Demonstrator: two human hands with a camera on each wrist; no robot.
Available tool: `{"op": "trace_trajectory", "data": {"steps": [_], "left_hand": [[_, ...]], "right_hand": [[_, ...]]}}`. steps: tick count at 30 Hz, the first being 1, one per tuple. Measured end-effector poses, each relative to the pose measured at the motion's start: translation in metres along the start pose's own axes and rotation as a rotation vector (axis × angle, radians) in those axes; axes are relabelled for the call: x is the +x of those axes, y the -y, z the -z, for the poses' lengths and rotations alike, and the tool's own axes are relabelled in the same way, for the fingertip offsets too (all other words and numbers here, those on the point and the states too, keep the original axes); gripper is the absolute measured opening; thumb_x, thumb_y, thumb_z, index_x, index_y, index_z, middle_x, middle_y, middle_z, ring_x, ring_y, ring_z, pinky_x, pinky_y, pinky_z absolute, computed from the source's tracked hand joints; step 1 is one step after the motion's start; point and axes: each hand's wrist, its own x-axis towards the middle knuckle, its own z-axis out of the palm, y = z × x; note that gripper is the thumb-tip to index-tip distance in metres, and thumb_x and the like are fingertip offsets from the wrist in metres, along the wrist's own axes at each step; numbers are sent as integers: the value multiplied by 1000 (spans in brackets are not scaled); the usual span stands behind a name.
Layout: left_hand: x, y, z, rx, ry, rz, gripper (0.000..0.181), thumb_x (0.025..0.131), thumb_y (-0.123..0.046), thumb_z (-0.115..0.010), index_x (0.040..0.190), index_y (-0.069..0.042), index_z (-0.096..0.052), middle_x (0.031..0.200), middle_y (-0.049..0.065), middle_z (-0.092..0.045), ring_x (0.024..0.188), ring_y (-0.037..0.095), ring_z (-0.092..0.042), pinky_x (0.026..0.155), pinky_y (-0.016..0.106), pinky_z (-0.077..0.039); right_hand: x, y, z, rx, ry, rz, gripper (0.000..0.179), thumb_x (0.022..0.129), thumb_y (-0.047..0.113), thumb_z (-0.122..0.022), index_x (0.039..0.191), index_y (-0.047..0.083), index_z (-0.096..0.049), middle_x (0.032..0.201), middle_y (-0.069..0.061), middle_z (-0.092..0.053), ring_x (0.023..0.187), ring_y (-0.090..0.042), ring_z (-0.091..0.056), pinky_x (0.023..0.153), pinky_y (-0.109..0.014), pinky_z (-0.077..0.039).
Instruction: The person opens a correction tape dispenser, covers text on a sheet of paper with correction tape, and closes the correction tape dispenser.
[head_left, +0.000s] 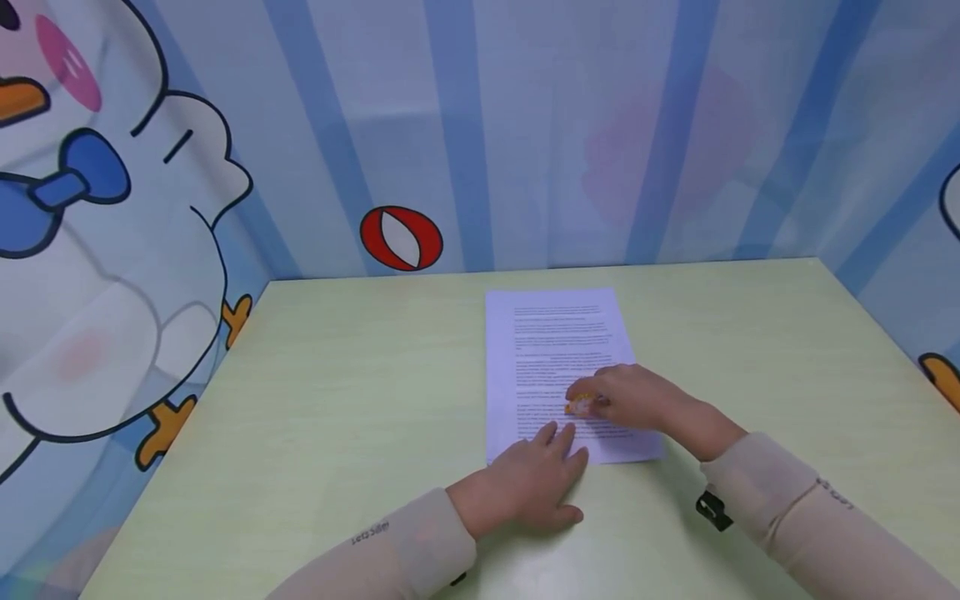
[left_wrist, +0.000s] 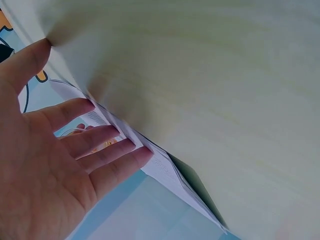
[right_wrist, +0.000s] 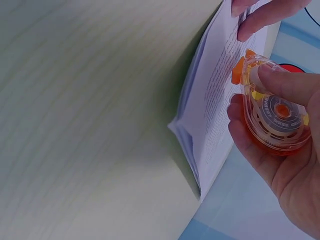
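Note:
A stack of printed paper sheets (head_left: 501, 367) lies on the table, its near edge towards the person. My right hand (head_left: 641, 398) grips a correction tape dispenser (right_wrist: 278, 112) with a clear body, an orange tip and an orange underside. In the head view the dispenser shows only partly under the fingers, over the lower half of the text. The right wrist view shows the thumb on its clear side and fingers curled round beneath. My left hand (head_left: 531, 483) lies with fingers spread, its fingertips at the near edge of the sheets and its thumb out over the table.
The pale green wooden table (head_left: 360, 375) stands against a blue striped backdrop (head_left: 517, 133) printed with a red and white ball and a cartoon duck on the left. Small black clips (head_left: 714, 510) hang under the sleeve cuffs.

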Motion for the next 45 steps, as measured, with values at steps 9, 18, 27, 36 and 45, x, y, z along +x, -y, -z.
{"op": "trace_trajectory", "data": {"steps": [9,18,27,36,45], "left_hand": [[0,1,1,-23,3,-1,71,86,-58,-48,142,-18,-34,151,10,-25,137,30,-30,101,36,-41],[0,1,1,-32,0,-4,71,86,-57,-48,143,-17,-33,151,11,-24,137,30,-29,101,36,-41],[1,1,1,-25,0,-3,71,86,-57,-48,142,-17,-34,151,11,-25,136,30,-30,100,35,-41],[1,1,1,-7,-2,-14,71,86,-57,-48,142,-16,-34,150,13,-26,136,31,-31,100,36,-42],[2,1,1,5,-12,-15,71,85,-57,-49,141,-15,-35,150,13,-28,135,31,-33,99,36,-43]], "right_hand": [[0,2,-1,-4,6,12,25,84,12,-63,108,18,-68,97,1,-70,88,-21,-64,78,-38,-49],[2,3,-5,-12,1,28,26,84,10,-63,108,19,-68,99,2,-70,90,-21,-65,81,-38,-49],[7,2,-7,-28,16,46,25,85,12,-62,108,20,-68,97,3,-70,86,-17,-64,79,-36,-49],[9,5,-6,-42,46,41,23,86,15,-62,107,19,-68,96,3,-69,82,-15,-62,78,-35,-49],[16,10,-1,-97,104,41,18,86,18,-62,103,21,-68,88,1,-67,73,-13,-56,74,-34,-46]]}}
